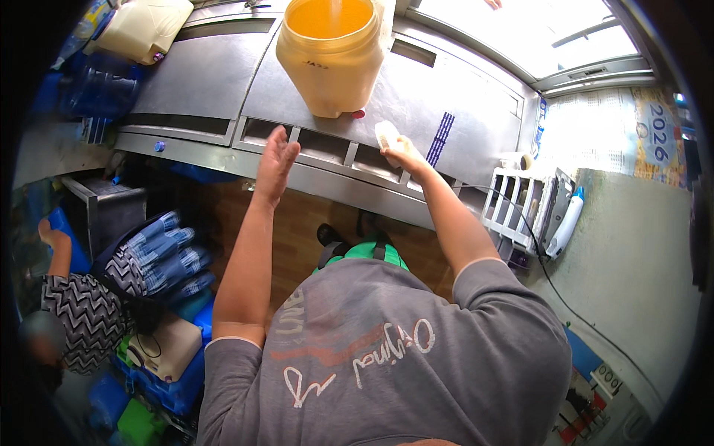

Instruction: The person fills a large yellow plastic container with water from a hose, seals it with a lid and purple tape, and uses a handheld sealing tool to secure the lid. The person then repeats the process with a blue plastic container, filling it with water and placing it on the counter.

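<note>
My left hand [277, 167] is raised over the counter's front edge, fingers stretched out and nothing in it. My right hand [405, 157] pinches a small white wad [385, 135], which looks like tissue or cloth; its exact kind is unclear. Beyond both hands, a large yellowish plastic water container [327, 70] stands on the steel counter [178, 85]. A clear stream falls into its wide open mouth, and a red cap [358, 114] sits low on its near side. Neither hand touches the container. A purple strip with a slotted pattern [441, 140] lies right of my right hand.
A cream container [145, 30] and a blue water bottle [100, 88] stand at far left. A blue cap [159, 146] is on the counter's front ledge. At right are a white rack [513, 201] and a hanging cable [569, 301]. Another person [85, 320] is at lower left.
</note>
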